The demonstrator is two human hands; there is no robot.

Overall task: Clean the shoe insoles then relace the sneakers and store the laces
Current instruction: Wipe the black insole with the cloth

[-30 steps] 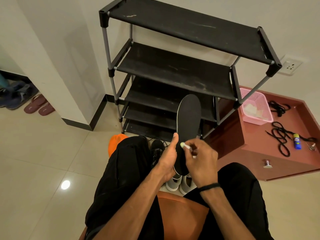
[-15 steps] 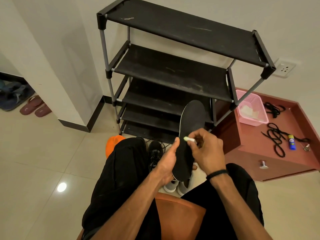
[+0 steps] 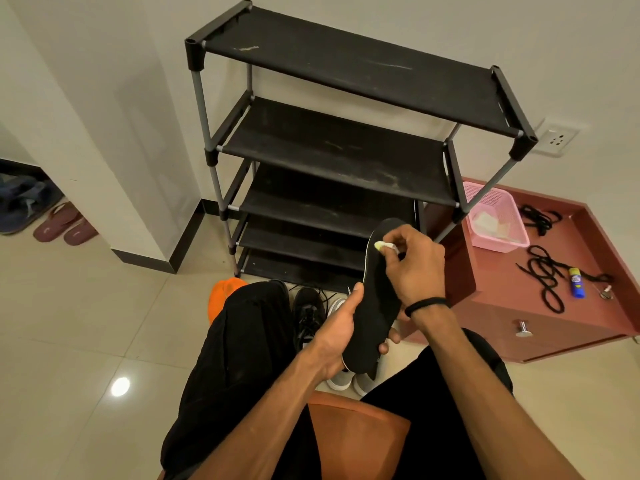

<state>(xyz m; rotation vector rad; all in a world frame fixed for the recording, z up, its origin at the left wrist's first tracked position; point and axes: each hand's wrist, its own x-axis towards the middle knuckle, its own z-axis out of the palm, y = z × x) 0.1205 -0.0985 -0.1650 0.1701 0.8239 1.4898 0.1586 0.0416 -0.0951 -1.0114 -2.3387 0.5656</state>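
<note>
The right hand (image 3: 414,268) pinches a small pale wipe (image 3: 382,246) against the toe end of a flat, matte black insole (image 3: 377,306). The left hand (image 3: 341,336) grips the insole's heel end, holding it upright above the sneakers (image 3: 310,315) on the floor, before the black shoe rack (image 3: 332,157).

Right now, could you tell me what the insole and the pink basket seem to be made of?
Insole: probably foam with a matte black fabric top; no shine, pale edge. Basket: likely moulded plastic; perforated mesh walls, slightly glossy rim.
</note>
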